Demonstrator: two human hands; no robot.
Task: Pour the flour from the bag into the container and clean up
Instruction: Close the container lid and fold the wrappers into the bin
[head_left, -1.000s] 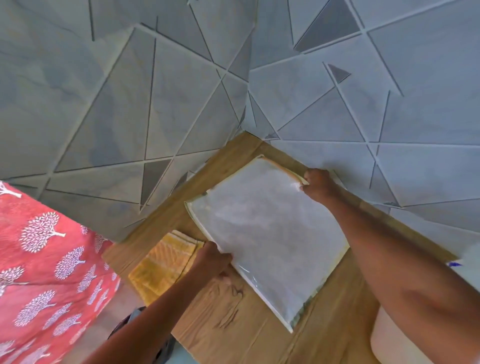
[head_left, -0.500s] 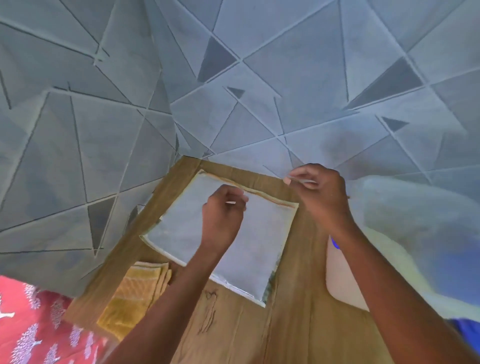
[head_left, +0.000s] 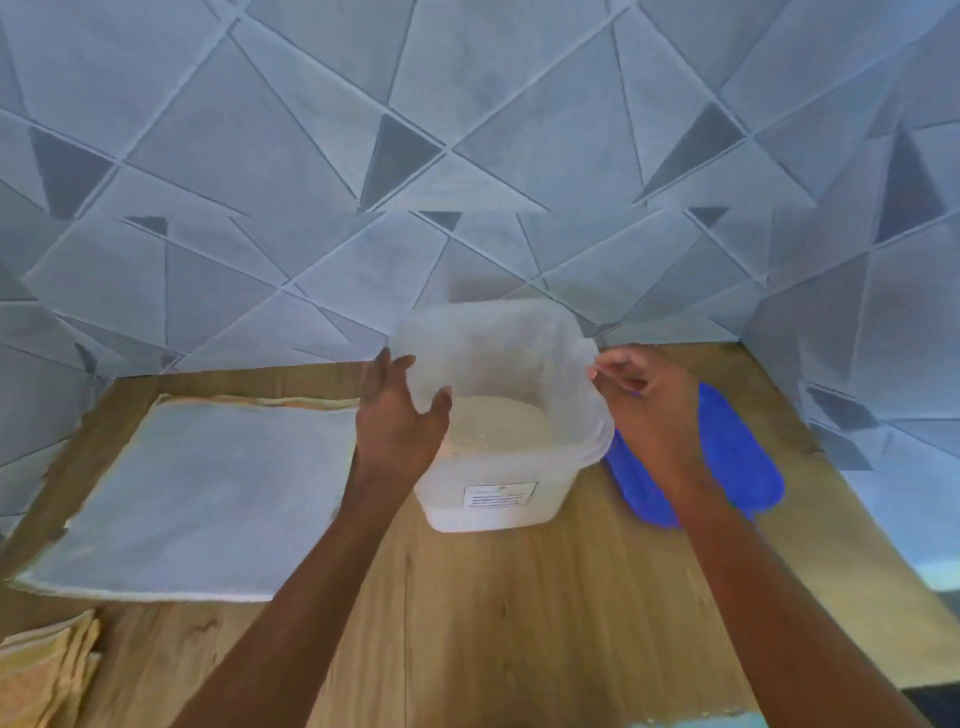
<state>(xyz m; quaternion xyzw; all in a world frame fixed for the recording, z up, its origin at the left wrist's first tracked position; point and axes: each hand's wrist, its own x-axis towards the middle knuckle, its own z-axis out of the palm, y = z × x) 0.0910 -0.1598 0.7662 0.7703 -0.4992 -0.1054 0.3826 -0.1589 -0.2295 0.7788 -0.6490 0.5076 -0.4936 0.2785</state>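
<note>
Centre of frame: translucent white plastic container (head_left: 493, 415) on the wooden tabletop (head_left: 493, 613), pale flour (head_left: 496, 421) inside, printed label on its near wall. Left hand (head_left: 400, 415) at its left rim, fingers spread wide, holding nothing. Right hand (head_left: 644, 400) at its right rim, fingers loosely curled, grip unclear. Just right: flat blue plastic lid (head_left: 737, 457). Left of frame: emptied flat whitish bag (head_left: 192, 499). Lower left corner: folded yellow cloth (head_left: 47, 670).

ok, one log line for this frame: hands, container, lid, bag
left hand: open at container rim | right hand: open at right rim | flour: inside | blue lid: off, on table | bag: flat
</note>
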